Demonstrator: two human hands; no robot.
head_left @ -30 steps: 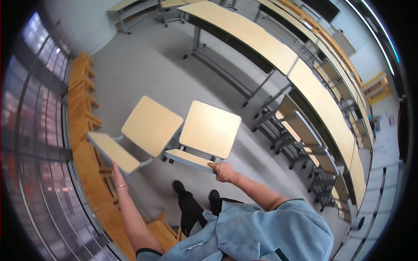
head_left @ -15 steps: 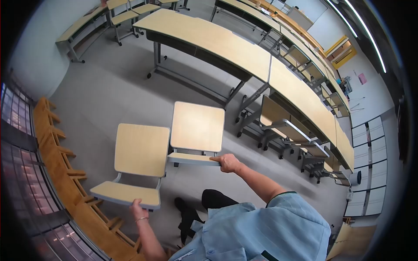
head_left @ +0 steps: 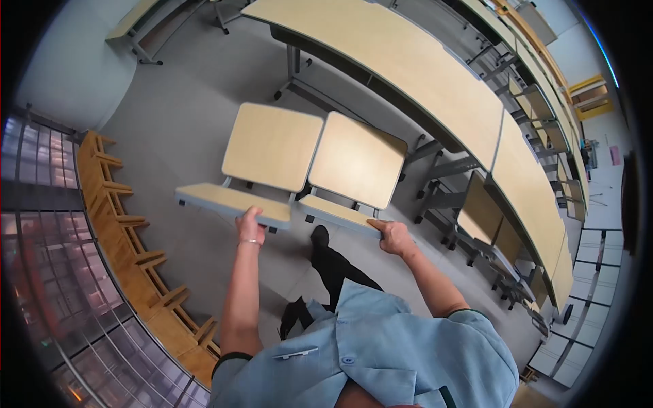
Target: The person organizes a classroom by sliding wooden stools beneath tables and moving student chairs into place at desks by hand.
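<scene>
Two chairs with light wood panels and grey edging stand side by side in front of me. My left hand (head_left: 250, 224) grips the front edge of the seat of the left chair (head_left: 272, 146), thumb on top. On the right chair (head_left: 358, 160), my right hand (head_left: 393, 236) holds the seat's front edge near its right corner, index finger stretched along the top. Both backrests face me, their inner edges close together. The fingers under the seats are hidden, and so are most of the chair legs.
A long desk (head_left: 381, 47) lies just beyond the chairs, joined to another desk (head_left: 530, 183) on the right. More chairs (head_left: 479, 211) are tucked under that one. Wooden stools (head_left: 129, 238) line the barred window (head_left: 68, 251) at left. Grey floor (head_left: 183, 122) shows between.
Both chairs have moved forward toward the long desk, and the left one has come level with the right. My hands keep their grip, and my view has shifted.
</scene>
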